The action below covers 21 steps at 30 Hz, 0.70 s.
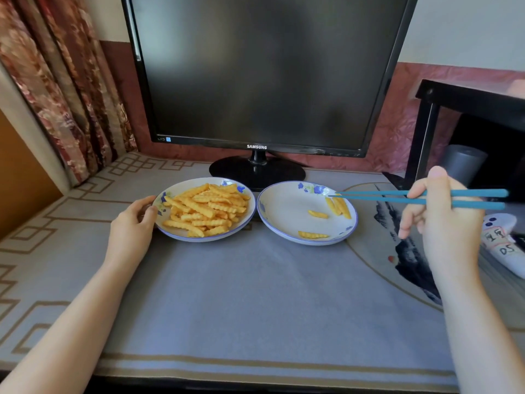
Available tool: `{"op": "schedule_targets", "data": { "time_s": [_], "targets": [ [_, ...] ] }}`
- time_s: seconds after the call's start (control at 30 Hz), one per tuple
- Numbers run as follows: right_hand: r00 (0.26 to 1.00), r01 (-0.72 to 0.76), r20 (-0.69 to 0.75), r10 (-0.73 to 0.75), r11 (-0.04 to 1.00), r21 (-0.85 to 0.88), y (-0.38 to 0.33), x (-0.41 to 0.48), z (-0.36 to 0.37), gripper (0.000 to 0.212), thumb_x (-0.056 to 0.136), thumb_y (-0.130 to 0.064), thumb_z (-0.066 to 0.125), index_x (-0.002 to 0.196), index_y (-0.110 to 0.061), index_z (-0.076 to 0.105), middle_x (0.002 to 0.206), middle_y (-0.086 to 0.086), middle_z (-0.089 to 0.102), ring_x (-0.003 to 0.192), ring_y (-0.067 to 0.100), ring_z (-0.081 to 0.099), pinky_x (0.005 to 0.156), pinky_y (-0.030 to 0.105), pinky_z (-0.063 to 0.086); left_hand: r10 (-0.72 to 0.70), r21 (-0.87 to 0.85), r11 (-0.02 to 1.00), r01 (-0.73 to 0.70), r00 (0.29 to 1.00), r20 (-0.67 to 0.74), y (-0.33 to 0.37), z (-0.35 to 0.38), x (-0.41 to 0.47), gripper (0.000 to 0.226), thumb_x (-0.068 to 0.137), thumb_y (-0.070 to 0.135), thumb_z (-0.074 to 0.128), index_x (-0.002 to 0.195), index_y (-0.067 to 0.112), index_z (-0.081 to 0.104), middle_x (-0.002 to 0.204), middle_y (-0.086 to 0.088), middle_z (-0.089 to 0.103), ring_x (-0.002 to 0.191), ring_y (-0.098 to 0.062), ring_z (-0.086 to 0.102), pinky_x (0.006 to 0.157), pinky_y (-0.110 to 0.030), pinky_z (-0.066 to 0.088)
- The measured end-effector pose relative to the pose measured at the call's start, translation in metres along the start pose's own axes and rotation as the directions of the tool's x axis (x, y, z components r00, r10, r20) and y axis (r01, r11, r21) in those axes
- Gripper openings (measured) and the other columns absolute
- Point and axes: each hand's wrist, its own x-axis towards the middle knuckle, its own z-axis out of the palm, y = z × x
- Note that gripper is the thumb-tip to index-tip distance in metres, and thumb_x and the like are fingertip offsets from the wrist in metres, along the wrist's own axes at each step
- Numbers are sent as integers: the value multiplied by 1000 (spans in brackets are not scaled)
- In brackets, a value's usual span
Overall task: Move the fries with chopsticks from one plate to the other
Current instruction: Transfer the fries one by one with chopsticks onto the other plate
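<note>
- Filling the back of the view, a dark monitor (pixel 264 72) stands on its round foot at the far edge of the bench (pixel 255 294), just behind the gap between the two plates.
- The bench carries a grey cloth with a tan key-pattern border on the left and an ink-painted circle on the right.
- A patterned curtain (pixel 65 81) hangs at the far left; a black shelf (pixel 468 109) stands at the far right.
- The left plate (pixel 181 236), white with blue flowers and a blue rim, holds a full heap of crinkle-cut fries (pixel 206 213).
- The right plate (pixel 284 206), of the same pattern, sits beside the left one, their rims touching or nearly so, and holds five or so loose fries (pixel 318 214): a small cluster near its far right rim, one in the middle, one at the near rim.
- The left hand (pixel 132 223) grips the left rim of the full plate, thumb on top of the rim.
- The right hand (pixel 443 220) holds a pair of blue chopsticks (pixel 383 196), lying nearly level and pointing left.
- The chopstick tips, close together with nothing between them, are over the cluster at the right plate's far right rim.
- A white remote (pixel 502 245) with handwriting lies at the right edge, behind the right hand.
</note>
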Motion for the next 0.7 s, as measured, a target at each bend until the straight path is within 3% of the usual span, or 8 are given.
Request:
{"op": "schedule_targets", "data": {
  "time_s": [0.13,0.37,0.53,0.7],
  "targets": [
    [1000,11,1,-11,1000,-23,-3,-4,-5,37,102,-21,38,67,-13,47,48,-4,51,31,15,43,35,15,29,7,7,1000,-7,1000,3,-1,0,1,33,96,20,44,125,15,60,120,-9,64,115,-23,53,84,-26,34],
    [999,-20,30,22,997,-68,4,0,-7,39,102,-28,41,68,-13,50,43,2,50,32,21,45,36,14,28,17,3,1000,-17,1000,1,2,-1,-2,33,97,19,43,125,14,59,120,-9,63,116,-23,52,85,-25,33],
    [996,-85,17,85,996,-20,15,1,1,42,102,-34,41,66,-15,49,38,2,47,31,23,44,38,26,33,25,10,1000,-25,1000,-1,2,-1,-2,32,97,18,43,124,14,60,121,-9,63,116,-22,52,85,-24,33],
    [995,-102,13,103,993,-59,19,-3,9,41,101,-40,39,66,-20,50,39,7,51,33,21,46,36,22,26,20,9,1000,-20,1000,1,0,-1,0,33,96,19,43,124,14,60,120,-9,63,113,-23,54,85,-25,35]
  ]
}}
